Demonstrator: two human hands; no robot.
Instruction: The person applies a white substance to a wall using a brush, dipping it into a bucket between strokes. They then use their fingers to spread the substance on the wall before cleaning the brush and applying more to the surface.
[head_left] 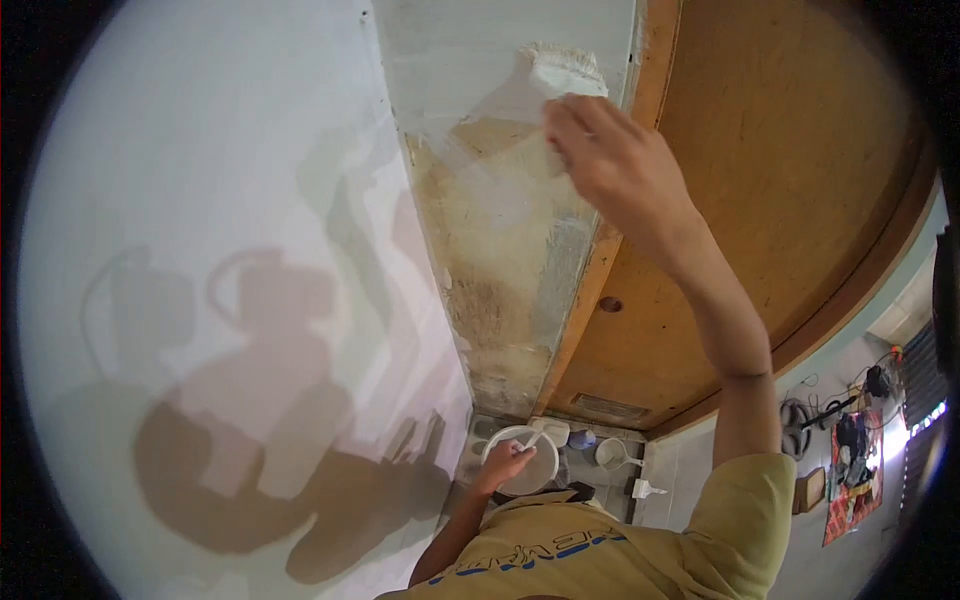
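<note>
My right hand [625, 170], raised high, is closed round a wide white paintbrush [570, 78]. Pale bristles on the brush touch or nearly touch the wall strip [500, 190] beside the door frame. Whitish paint covers that strip's upper part; lower down it is bare, stained and patchy. Low in front of my body, my left hand [507, 464] is over the rim of a white bucket [553, 475]. Its fingers are closed on a thin whitish stick-like piece [533, 439], whose kind I cannot make out.
A wooden door [760, 150] in an orange-brown frame [590, 290] stands to the right. The white wall [200, 150] on the left carries my shadows. On the tiled floor are a white dipper [610, 455] and another white brush [647, 489]. Assorted items lie on a red cloth [860, 480].
</note>
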